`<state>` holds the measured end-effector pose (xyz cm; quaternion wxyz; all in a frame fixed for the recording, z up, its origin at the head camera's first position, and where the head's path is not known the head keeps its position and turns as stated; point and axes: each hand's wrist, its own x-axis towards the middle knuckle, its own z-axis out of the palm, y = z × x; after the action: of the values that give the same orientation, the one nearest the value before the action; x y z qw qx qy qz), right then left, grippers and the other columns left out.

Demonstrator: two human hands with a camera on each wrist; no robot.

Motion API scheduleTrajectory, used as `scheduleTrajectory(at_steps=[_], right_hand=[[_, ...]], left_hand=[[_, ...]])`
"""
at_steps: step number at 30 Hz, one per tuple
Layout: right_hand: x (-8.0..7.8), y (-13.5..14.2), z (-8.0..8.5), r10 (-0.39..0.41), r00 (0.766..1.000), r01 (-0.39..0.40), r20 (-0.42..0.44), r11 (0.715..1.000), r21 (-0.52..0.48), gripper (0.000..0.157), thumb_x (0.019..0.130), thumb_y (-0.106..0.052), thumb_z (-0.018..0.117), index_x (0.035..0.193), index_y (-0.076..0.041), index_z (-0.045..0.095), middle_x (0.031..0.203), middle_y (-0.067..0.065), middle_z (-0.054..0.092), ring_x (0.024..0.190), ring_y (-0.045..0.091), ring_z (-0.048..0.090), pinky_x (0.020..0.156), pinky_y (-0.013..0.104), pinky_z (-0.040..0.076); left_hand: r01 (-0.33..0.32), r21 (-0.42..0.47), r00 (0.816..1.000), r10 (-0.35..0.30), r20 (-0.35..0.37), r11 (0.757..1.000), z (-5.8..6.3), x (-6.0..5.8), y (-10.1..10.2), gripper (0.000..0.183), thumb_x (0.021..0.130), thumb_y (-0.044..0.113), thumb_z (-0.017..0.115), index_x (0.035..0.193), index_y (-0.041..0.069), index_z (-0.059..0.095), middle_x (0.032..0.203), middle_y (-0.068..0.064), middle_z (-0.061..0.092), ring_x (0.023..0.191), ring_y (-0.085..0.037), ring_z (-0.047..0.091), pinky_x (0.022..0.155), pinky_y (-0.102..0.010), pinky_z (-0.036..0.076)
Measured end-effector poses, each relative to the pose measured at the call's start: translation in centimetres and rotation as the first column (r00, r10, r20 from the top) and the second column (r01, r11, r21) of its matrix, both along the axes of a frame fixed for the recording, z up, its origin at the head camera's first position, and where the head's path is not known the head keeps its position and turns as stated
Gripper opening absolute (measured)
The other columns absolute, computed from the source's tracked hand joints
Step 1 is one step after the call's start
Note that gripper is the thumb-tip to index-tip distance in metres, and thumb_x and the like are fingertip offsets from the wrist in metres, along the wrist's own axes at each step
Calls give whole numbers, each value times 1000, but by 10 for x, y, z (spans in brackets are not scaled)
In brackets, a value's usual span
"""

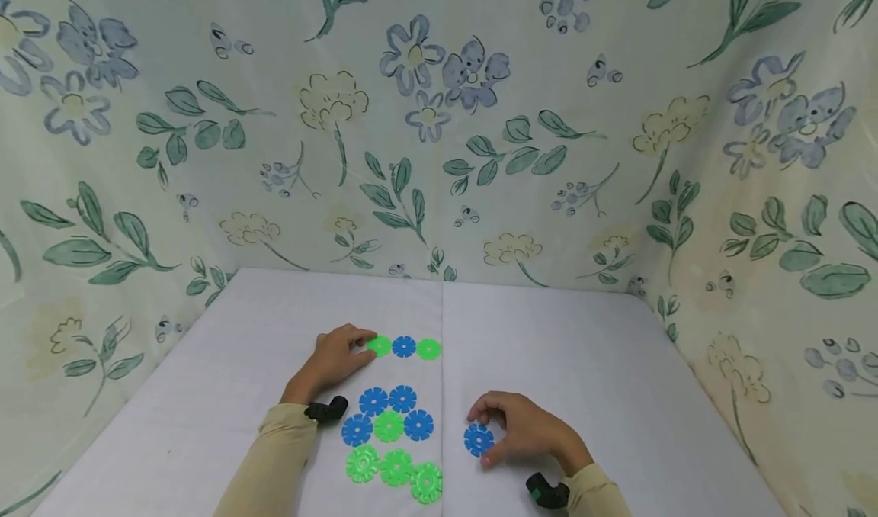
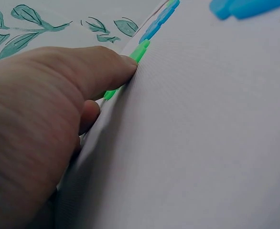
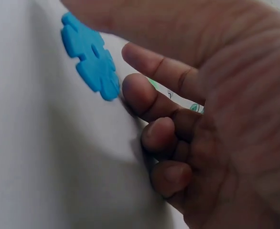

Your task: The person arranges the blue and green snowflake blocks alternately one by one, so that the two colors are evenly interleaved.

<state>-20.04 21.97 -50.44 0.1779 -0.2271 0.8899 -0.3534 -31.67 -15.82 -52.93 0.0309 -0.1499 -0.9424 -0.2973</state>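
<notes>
Blue and rightmost, the notched plastic disc (image 1: 478, 441) pinched by the right hand (image 1: 527, 427) should be held level while the far row's (image 1: 404, 346) leftmost green notched plastic disc (image 1: 380, 345), pinched by the left hand (image 1: 338, 355), is steadied.

White-topped table (image 1: 192, 395): crease or seam (image 1: 442, 311) runs away from you.
Far row, left of crease: green disc (image 1: 380, 345), blue disc (image 1: 404, 341), second green disc (image 1: 428, 344).
Middle cluster: four blue discs (image 1: 373, 395) around a central green disc (image 1: 389, 419).
Nearest you: three green discs (image 1: 396, 460), slanting.
Right of crease: single blue disc (image 1: 479, 434) at your right hand (image 1: 528, 429); flat or lifted, can't tell.
</notes>
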Motion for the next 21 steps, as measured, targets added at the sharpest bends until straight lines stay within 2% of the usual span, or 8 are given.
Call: scheduleTrajectory(at_steps=[9,15,21], right_hand=[[2,-6,-1,-27,999,29,-47,999,37,49,63,-43,94,103,-34,66,95,-12,60,91,7,54,85,25,45],[2,-4,-2,-25,996,30,-84,997,65,47,64,-45,93,102,-35,66,95,-14,59,91,5,53,84,25,46],[1,-1,-1,-6,996,11,-84,999,53,47,64,-44,93,101,-32,67,94,-13,60,89,5,53,82,23,46]], left_hand=[[-6,-1,1000,6,-9,1000,-1,0,-2,39,90,39,73,127,30,69,96,10,61,89,-11,52,87,-41,30],[-7,-3,1000,7,-8,1000,1,0,0,39,90,40,73,128,30,68,96,10,60,89,-12,51,87,-41,30],[-7,7,1000,6,2,1000,0,-2,-1,39,90,40,73,128,30,69,98,10,62,91,-12,53,88,-41,30]])
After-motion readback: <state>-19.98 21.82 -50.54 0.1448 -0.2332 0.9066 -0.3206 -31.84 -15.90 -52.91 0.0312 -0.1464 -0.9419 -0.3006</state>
